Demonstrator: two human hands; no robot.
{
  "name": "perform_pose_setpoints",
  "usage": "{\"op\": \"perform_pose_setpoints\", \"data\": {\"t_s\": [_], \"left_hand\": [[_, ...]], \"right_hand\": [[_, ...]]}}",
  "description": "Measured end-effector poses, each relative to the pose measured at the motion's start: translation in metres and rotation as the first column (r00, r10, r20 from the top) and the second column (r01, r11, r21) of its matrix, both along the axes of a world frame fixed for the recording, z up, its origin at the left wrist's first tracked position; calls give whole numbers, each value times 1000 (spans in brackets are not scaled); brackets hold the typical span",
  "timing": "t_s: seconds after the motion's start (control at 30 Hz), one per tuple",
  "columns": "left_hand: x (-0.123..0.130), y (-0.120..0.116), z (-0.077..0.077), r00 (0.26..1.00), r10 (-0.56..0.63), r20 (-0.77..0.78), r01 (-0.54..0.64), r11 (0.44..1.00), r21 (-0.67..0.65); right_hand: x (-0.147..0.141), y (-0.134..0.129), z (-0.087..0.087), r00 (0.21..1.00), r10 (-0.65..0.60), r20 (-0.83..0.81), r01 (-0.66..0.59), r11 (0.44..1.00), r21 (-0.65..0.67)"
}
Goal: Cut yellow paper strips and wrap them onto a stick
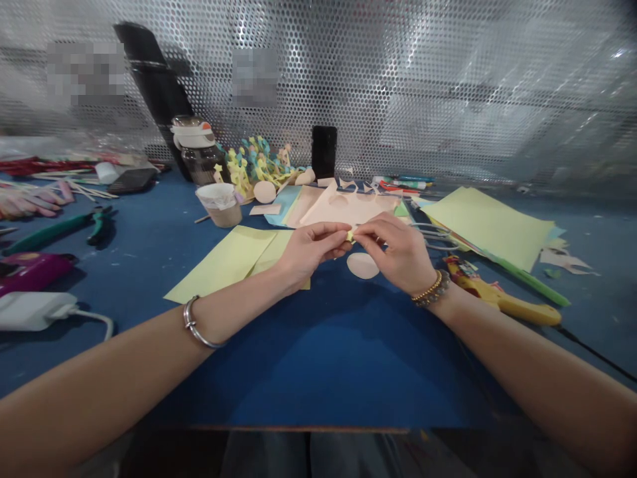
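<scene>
My left hand (pixel 316 249) and my right hand (pixel 395 249) meet above the middle of the blue table. Both pinch a tiny piece of yellow paper (pixel 350 236) between their fingertips; much of it is hidden, so its exact shape is unclear. Just below the fingers lies a pale paper circle (pixel 363 265). Under and left of my left hand are light yellow paper sheets (pixel 223 262). Beyond both hands sit pale pink paper sheets (pixel 323 209), one with a round cut-out.
Behind stand a paper cup (pixel 219 206), a lidded bottle (pixel 196 153), a cluster of small paper stars (pixel 256 162) and a phone (pixel 324 151). A yellow glue gun (pixel 502 299) and yellow-green sheets (pixel 492 219) lie right. Green-handled pliers (pixel 54 229) and a white charger (pixel 37 311) lie left.
</scene>
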State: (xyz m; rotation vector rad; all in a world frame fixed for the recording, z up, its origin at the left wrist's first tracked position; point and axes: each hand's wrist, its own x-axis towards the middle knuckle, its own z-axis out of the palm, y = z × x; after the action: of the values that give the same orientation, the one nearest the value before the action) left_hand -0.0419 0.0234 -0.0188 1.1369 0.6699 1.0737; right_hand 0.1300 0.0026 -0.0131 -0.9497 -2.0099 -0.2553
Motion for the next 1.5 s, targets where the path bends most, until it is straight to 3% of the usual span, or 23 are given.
{"op": "perform_pose_setpoints", "data": {"t_s": [0.37,0.83,1.0,1.23,1.5], "left_hand": [[-1,4,-2,999,43,-8,-43,999,29],[-2,4,-3,999,36,-33,-33,996,81],[-2,2,0,995,65,-71,-53,985,163],[-3,0,2,962,214,-170,-134,911,391],[-6,-5,4,882,408,-235,-175,747,641]], "right_hand": [[1,3,-1,994,-2,-105,-3,999,-42],[3,2,-1,999,19,-41,-20,999,-41],[2,3,3,979,15,-202,-42,991,-130],[2,5,1,922,69,-380,-190,937,-292],[1,2,3,916,99,-390,-224,930,-292]]}}
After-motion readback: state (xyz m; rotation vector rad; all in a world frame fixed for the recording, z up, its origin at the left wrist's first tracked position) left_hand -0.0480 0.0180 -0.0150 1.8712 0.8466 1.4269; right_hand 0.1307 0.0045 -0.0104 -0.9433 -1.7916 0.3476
